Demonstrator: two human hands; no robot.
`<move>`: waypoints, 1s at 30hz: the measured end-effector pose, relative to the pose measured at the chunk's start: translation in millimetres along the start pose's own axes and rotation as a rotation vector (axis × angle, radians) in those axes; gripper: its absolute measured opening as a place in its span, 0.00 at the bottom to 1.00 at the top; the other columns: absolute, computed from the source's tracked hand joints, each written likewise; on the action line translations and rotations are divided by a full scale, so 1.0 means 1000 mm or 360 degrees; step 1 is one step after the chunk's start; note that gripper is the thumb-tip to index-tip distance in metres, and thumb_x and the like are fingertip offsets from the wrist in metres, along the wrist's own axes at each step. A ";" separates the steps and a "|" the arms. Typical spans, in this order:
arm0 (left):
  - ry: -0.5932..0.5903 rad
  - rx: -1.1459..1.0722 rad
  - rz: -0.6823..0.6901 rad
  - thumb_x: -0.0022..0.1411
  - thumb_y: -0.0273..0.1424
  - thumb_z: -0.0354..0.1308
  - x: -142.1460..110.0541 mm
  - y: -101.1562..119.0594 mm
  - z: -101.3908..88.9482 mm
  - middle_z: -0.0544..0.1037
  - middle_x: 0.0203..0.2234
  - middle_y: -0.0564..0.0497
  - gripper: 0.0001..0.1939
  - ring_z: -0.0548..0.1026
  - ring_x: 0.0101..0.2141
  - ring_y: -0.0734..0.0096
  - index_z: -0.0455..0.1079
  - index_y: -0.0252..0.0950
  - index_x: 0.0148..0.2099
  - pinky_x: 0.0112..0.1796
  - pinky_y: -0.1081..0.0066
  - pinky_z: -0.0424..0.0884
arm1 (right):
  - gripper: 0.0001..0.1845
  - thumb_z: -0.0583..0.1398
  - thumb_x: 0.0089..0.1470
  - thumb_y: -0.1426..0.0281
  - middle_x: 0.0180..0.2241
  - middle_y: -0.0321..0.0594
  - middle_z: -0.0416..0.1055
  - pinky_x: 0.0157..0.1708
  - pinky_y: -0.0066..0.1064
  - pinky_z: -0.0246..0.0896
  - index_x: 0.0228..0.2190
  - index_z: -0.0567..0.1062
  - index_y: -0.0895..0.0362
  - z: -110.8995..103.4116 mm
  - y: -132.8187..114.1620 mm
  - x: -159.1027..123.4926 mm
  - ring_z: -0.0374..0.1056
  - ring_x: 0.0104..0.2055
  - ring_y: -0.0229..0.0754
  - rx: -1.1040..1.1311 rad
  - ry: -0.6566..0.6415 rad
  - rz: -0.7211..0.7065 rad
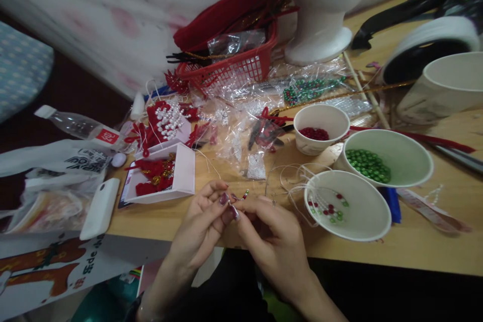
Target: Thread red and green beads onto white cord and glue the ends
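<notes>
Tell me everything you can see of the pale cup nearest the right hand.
The pale cup is round, wide-mouthed and off-white, apparently paper, with a rolled rim. It stands near the front edge of the table, open top facing the camera, base hidden. White threads with red and green beads lie inside, and some threads loop out over its left rim. The right hand is to its left, apart. The green-bead cup is behind it; whether they touch is unclear.
</notes>
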State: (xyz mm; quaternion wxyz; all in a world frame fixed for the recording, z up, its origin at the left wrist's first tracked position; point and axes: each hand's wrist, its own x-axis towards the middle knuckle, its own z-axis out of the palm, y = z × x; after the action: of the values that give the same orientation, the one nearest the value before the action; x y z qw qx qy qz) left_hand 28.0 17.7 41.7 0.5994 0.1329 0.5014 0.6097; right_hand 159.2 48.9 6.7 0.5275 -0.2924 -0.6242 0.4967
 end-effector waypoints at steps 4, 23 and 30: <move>0.0016 0.0095 0.0124 0.45 0.28 0.76 0.000 -0.001 0.002 0.81 0.25 0.55 0.16 0.79 0.27 0.81 0.75 0.35 0.36 0.30 0.85 0.75 | 0.07 0.60 0.57 0.77 0.27 0.36 0.76 0.27 0.25 0.63 0.33 0.78 0.57 -0.001 0.000 -0.001 0.69 0.27 0.35 0.0039 0.0007 0.0036; -0.0101 0.0669 0.0713 0.53 0.34 0.72 0.003 -0.003 -0.007 0.79 0.29 0.50 0.05 0.77 0.35 0.71 0.81 0.38 0.30 0.39 0.76 0.73 | 0.08 0.59 0.59 0.76 0.30 0.37 0.76 0.32 0.31 0.66 0.38 0.78 0.57 -0.001 0.000 -0.001 0.72 0.32 0.39 0.0047 -0.0132 -0.0003; -0.0100 0.0945 0.0908 0.56 0.31 0.69 0.002 -0.002 -0.015 0.80 0.30 0.49 0.01 0.77 0.35 0.69 0.81 0.40 0.32 0.38 0.74 0.73 | 0.07 0.59 0.59 0.77 0.31 0.38 0.78 0.32 0.29 0.67 0.37 0.77 0.56 -0.001 -0.001 -0.001 0.73 0.32 0.38 -0.0026 -0.0087 0.0015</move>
State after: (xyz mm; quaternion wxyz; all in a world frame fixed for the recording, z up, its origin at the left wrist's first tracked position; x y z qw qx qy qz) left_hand 17.0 12.2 32.0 0.3570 0.4521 0.5801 0.5759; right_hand 160.7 48.2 7.5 0.5055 -0.2859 -0.6410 0.5019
